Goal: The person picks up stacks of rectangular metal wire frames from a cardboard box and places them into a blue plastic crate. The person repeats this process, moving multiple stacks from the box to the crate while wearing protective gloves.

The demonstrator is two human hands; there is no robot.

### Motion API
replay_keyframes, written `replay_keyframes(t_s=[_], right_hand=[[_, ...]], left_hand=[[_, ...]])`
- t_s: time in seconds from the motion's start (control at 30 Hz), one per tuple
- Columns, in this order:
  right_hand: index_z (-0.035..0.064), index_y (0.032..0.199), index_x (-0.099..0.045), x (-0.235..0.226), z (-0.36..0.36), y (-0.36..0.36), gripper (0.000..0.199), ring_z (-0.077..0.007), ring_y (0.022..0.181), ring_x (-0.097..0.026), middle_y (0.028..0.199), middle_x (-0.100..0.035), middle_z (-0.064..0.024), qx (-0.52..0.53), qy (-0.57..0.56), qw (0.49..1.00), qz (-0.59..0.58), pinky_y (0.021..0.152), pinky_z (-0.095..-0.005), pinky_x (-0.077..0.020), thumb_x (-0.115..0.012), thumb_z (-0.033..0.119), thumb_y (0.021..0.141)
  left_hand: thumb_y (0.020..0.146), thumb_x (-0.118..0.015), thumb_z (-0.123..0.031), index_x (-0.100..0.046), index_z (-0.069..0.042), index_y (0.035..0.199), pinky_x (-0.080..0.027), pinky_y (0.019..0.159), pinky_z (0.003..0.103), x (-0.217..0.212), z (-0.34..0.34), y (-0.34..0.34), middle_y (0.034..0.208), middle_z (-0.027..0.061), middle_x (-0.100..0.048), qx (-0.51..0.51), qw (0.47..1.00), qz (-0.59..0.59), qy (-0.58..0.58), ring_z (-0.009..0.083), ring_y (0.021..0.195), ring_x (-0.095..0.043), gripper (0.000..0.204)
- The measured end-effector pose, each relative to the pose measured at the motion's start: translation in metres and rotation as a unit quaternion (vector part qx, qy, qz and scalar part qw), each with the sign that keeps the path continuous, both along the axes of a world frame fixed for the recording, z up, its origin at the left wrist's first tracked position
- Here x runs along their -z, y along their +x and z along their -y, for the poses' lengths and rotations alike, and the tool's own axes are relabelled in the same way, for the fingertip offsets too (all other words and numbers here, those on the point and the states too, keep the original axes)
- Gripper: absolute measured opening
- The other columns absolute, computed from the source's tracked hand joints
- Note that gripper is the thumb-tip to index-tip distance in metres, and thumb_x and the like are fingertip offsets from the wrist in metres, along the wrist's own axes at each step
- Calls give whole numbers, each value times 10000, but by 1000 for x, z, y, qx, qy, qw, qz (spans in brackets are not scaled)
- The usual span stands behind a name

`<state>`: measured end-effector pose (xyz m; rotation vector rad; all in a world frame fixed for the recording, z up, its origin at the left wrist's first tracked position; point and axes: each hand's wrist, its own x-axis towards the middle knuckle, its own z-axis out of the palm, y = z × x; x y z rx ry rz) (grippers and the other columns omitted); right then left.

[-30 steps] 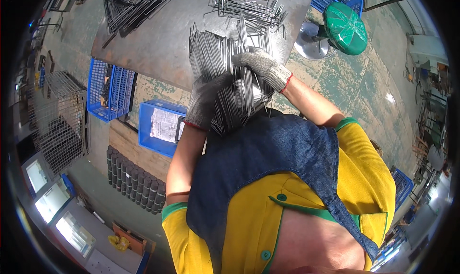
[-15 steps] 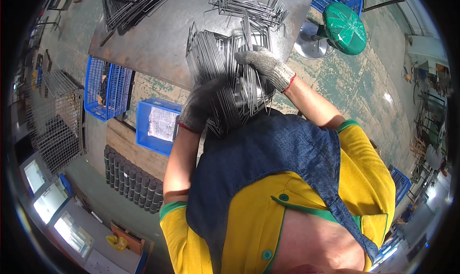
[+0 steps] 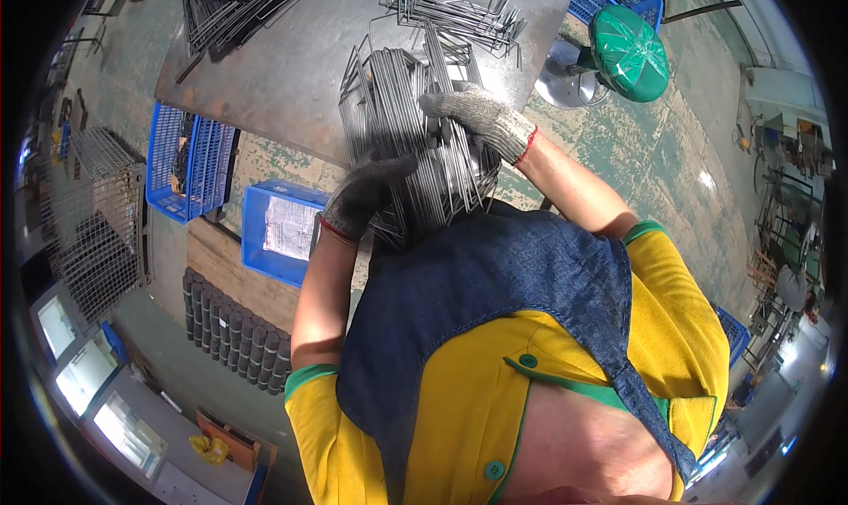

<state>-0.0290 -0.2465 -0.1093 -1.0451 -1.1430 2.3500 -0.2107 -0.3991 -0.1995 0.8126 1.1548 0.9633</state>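
Two gloved hands clasp a thick bundle of bent steel wires (image 3: 397,103) from either side, the left hand (image 3: 362,192) with its thumb laid over the lower rods, the right hand (image 3: 481,118) pressed across the upper right flank; the fingertips beneath are hidden. The bundle is held between the hands and the denim apron (image 3: 512,267), at the near side of a metal table (image 3: 256,90). It looks heavy as a mass and stiff, though single rods could slide and splay; both flanks appear the surest hold, away from protruding ends. Just beyond the grip, a loose wire pile (image 3: 455,12) limits forward room. Space seems widest to the left, where tabletop shows before a darker wire stack (image 3: 238,15). The table's right edge runs near the right hand, with a green stool (image 3: 629,55) past it; a blue tray (image 3: 281,231) sits lower left of the grip.
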Motion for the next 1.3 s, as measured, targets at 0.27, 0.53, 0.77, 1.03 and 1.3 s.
replay_keyframes(t_s=[0.27,0.53,0.77,1.03,1.3], right_hand=[[-18,844,-587,-14,0,1,173,-147,598,-586,723,-606,-89,10,-20,999,24,524,-273,-505,-601,154,841],[-51,906,-579,-2,-1,4,175,-132,667,-601,806,-617,-83,66,-78,995,-14,555,-246,-514,-554,113,851],[-36,907,-582,8,-12,12,155,-139,635,-592,787,-617,-88,29,20,996,80,556,-249,-517,-556,101,838],[20,888,-584,-18,2,9,151,-124,575,-559,679,-572,-47,90,-60,994,23,511,-260,-499,-546,164,866],[-3,890,-613,27,-13,7,239,-52,633,-511,726,-585,-3,-49,221,959,172,517,-221,-414,-597,228,827]], left_hand=[[815,-551,-90,-618,-99,1020,-393,896,372,-34,4,-9,1006,33,-643,145,964,-221,7,153,956,-599,216],[878,-462,-93,-537,28,1134,-471,867,322,-35,18,13,1052,108,-611,-62,911,407,16,209,984,-587,293],[908,-432,-150,-521,7,1173,-479,827,272,-26,11,18,1070,96,-603,46,941,-282,183,163,933,-589,320],[889,-495,-182,-562,-14,1087,-515,638,298,-21,8,5,831,90,-636,-11,993,-106,41,174,746,-625,269],[881,-494,-143,-531,-16,1146,-507,709,282,-30,-9,13,996,90,-621,-10,977,-195,88,187,870,-613,297]])
